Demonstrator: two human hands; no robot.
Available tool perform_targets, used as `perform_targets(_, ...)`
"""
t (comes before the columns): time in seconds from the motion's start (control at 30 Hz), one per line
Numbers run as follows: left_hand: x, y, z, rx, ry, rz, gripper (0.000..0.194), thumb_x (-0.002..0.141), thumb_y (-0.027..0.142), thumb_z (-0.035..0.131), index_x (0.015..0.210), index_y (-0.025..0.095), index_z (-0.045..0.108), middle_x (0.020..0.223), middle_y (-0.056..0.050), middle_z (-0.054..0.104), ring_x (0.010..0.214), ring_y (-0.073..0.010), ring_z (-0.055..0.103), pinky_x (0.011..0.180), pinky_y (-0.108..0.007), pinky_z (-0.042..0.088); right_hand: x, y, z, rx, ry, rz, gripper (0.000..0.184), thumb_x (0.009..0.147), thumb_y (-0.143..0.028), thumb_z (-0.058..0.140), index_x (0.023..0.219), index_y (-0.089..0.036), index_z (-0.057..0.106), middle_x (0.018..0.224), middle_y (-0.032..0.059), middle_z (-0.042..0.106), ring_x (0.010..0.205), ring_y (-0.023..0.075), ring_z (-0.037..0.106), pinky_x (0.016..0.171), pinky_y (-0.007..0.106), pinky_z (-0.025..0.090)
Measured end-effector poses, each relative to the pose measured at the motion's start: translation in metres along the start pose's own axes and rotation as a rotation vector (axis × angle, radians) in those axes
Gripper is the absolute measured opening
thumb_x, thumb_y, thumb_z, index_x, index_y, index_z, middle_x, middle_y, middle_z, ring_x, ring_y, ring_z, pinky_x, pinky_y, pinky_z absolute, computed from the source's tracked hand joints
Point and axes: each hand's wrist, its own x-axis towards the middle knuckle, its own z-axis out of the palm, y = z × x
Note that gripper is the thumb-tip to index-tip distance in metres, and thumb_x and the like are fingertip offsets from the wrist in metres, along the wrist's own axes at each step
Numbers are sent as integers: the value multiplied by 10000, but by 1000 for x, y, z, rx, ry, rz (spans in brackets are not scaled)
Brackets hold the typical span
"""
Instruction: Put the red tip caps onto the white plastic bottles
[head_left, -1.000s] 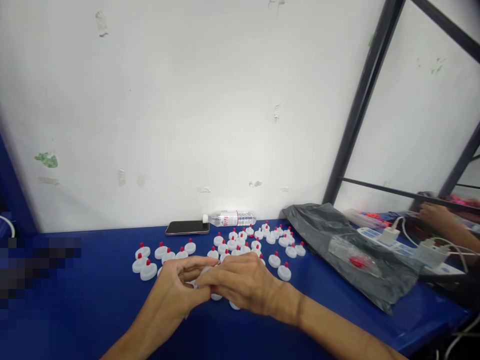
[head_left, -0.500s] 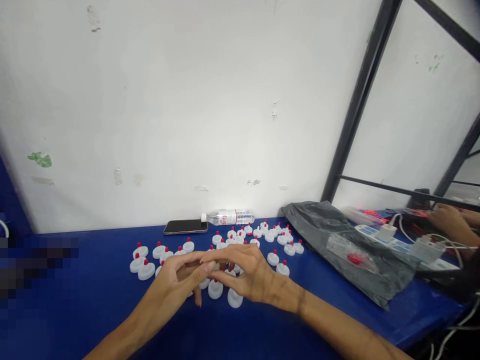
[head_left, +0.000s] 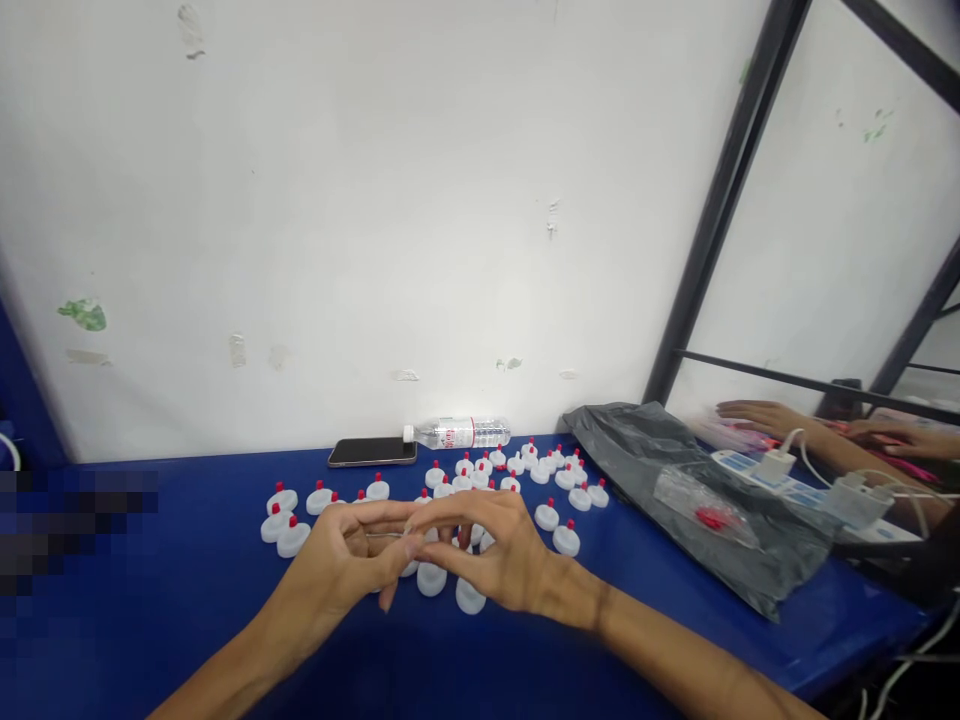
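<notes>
My left hand [head_left: 356, 555] and my right hand [head_left: 499, 550] meet at the fingertips above the blue table [head_left: 187, 600]. Both are closed in a pinch, the thumbs and fingers bent toward each other. A thin pale edge shows at the left fingers, but what it belongs to is hidden. Under and around the hands stand many white round caps with red tips, among them a front cap [head_left: 470, 597], a left cap [head_left: 292, 540] and a right cap [head_left: 566, 540]. Some caps behind the hands are partly covered.
Against the wall lie a black phone [head_left: 373, 452] and a clear plastic bottle [head_left: 461, 433] on its side. To the right is a grey plastic bag [head_left: 637, 480] carrying a small clear bag of red pieces [head_left: 712, 518]. Beyond it are a power strip [head_left: 806, 490] and another person's hands [head_left: 765, 415].
My left hand has turned slightly and drawn a little left, its fingers still meeting the right hand. At the far right the other person's hands have reached forward.
</notes>
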Motion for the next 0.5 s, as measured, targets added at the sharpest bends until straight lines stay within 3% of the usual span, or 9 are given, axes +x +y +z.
perform_targets(0.17, -2, -5, 0, 19, 14, 20, 479, 788, 495, 753, 1112, 143, 755, 674, -29, 731, 349, -61, 476, 480, -239, 419, -2, -1, 1, -127, -1, -110, 153, 960, -296, 641, 1043, -186, 707, 775, -2, 746, 587, 94, 633, 630, 199, 550)
perform_targets(0.33, -3, -4, 3, 13, 7, 11, 454, 783, 492, 755, 1066, 137, 758, 683, -34, 739, 352, -70, 502, 477, -246, 455, -5, 1, 1, -220, -63, -157, 212, 995, -311, 587, 1094, -176, 716, 800, 29, 761, 675, 125, 676, 705, 227, 557)
perform_targets(0.43, -1, 1, 5, 50, 12, -7, 521, 796, 525, 735, 1148, 141, 721, 790, -63, 761, 386, -94, 560, 463, -251, 487, -1, 1, -3, -243, -72, -149, 229, 981, -338, 609, 1067, -165, 733, 738, 22, 743, 636, 119, 657, 667, 223, 547)
perform_targets(0.5, -1, 5, 6, 64, 87, -35, 611, 800, 582, 706, 1242, 162, 667, 909, -95, 769, 500, -150, 651, 462, -257, 517, 6, 2, -14, -235, -40, -134, 202, 964, -332, 634, 1031, -173, 739, 789, 23, 762, 664, 118, 671, 687, 228, 549)
